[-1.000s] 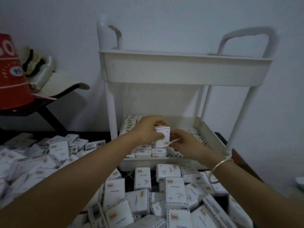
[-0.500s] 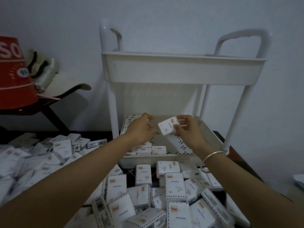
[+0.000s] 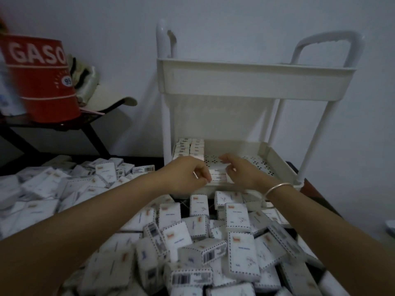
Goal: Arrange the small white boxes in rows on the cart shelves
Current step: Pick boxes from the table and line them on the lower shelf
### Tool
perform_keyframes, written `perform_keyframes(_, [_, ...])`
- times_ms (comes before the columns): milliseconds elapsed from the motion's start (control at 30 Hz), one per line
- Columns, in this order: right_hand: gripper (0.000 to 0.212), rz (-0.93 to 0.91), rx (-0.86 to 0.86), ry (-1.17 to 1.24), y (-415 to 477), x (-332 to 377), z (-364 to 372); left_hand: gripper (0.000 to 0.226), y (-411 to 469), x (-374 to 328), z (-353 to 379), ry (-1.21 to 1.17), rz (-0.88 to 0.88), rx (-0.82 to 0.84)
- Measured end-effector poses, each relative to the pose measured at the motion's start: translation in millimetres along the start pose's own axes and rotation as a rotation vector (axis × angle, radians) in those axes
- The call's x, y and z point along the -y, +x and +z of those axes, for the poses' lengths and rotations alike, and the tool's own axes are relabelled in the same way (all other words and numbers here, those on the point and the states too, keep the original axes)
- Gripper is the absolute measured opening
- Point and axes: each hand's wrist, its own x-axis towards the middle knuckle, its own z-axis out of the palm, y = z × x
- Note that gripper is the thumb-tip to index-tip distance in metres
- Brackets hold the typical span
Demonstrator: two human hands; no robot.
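Both hands work low over the perforated lower shelf (image 3: 252, 165) of the white plastic 2-tier cart (image 3: 165, 124). The left hand (image 3: 188, 176) has its fingers curled in and pinches the left end of 1 small white cardboard box with a dashed border (image 3: 218, 175). The right hand (image 3: 241, 174), a silver bangle (image 3: 275, 188) on its wrist, pinches the other end. The box lies at the front of the shelf, just behind the front wall; whether it already rests on the floor is hidden by the fingers.

This looks like the seating of 1 box into a row. The neat block of white boxes (image 3: 189, 147) in the back left corner sets the pattern, so the held box should lie square to it, with the printed face turned the same way, and be pushed flush against its neighbour before either hand lets go. Lifting the fingers straight up, not dragging them sideways, should keep it from skewing. The loose heap of white boxes (image 3: 203, 242) in front of the cart suggests most of the work remains
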Motion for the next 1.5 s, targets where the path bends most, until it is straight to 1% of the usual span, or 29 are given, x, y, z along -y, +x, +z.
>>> perform_keyframes(100, [0.035,-0.069,-0.127,-0.09,-21.0,10.4,-12.1,0.011,-14.4,-14.4,5.5,0.074,0.075,0.139])
perform_keyframes(167, [0.024,-0.099,-0.147,-0.14,-39.6,17.0,-22.6,0.015,-20.6,-18.4,11.2,0.141,0.1,0.23])
perform_keyframes(200, [0.02,-0.105,-0.114,-0.172,-50.1,19.8,-27.4,0.018,-23.0,-19.0,13.8,0.182,0.105,0.266])
perform_keyframes(267, [0.019,-0.105,0.026,-0.235,-71.1,25.4,-33.0,0.027,-26.3,-18.2,18.2,0.252,0.094,0.331])
perform_keyframes(333, [0.028,-0.082,0.16,-0.277,-88.2,29.6,-33.6,0.029,-29.7,-19.9,19.8,0.247,0.084,0.357])
perform_keyframes(467, [0.054,-0.027,0.222,-0.235,-105.8,27.5,-27.1,0.022,-37.3,-35.6,22.3,0.152,0.104,0.279])
perform_keyframes(533, [0.066,-0.009,0.239,-0.235,-107.9,24.8,-20.5,0.038,-41.5,-46.0,28.6,0.203,0.066,0.296])
perform_keyframes(600, [0.073,0.002,0.222,-0.22,-107.9,22.3,-12.8,0.057,-46.0,-54.8,40.5,0.316,0.005,0.323])
perform_keyframes(633, [0.076,0.011,0.2,-0.18,-107.9,21.0,-9.9,0.062,-47.3,-57.5,47.8,0.371,-0.012,0.313])
perform_keyframes(700, [0.084,0.044,0.146,-0.062,-108.8,18.4,-7.4,0.064,-47.4,-60.1,61.2,0.44,-0.026,0.266])
perform_keyframes(767, [0.091,0.093,0.085,0.019,-111.0,15.2,-8.8,0.067,-45.3,-60.9,69.0,0.445,-0.039,0.232])
perform_keyframes(833, [0.086,0.134,0.039,0.045,-112.9,11.1,-10.6,0.066,-41.6,-60.3,71.7,0.407,-0.045,0.221])
perform_keyframes(900, [0.071,0.168,-0.002,0.093,-114.4,7.2,-11.5,0.069,-38.4,-60.2,71.9,0.358,-0.052,0.232])
perform_keyframes(933, [0.064,0.193,-0.028,0.162,-115.1,5.6,-11.8,0.072,-37.3,-60.3,71.7,0.341,-0.06,0.241])
perform_keyframes(1000, [0.053,0.246,-0.082,0.386,-116.0,2.7,-13.7,0.074,-34.9,-61.1,71.5,0.291,-0.086,0.254])
perform_keyframes(1100, [0.044,0.29,-0.154,0.662,-115.8,-2.0,-19.3,0.063,-31.0,-62.3,69.0,0.164,-0.111,0.226])
perform_keyframes(1167, [0.037,0.303,-0.168,0.773,-114.6,-5.5,-24.3,0.056,-27.7,-61.3,65.2,0.027,-0.136,0.192])
perform_keyframes(1233, [0.03,0.305,-0.172,0.808,-112.4,-9.0,-28.4,0.049,-23.1,-57.1,60.2,-0.122,-0.159,0.144])
perform_keyframes(1300, [0.025,0.304,-0.186,0.826,-109.1,-12.0,-30.9,0.036,-17.3,-51.0,52.2,-0.199,-0.159,0.09])
perform_keyframes(1400, [0.024,0.283,-0.202,0.828,-103.1,-16.5,-33.2,0.027,-3.4,-39.5,32.1,-0.24,-0.168,0.02])
perform_keyframes(1500, [0.026,0.241,-0.195,0.757,-94.6,-18.5,-33.8,0.02,21.7,-26.5,3.8,-0.272,-0.179,-0.075])
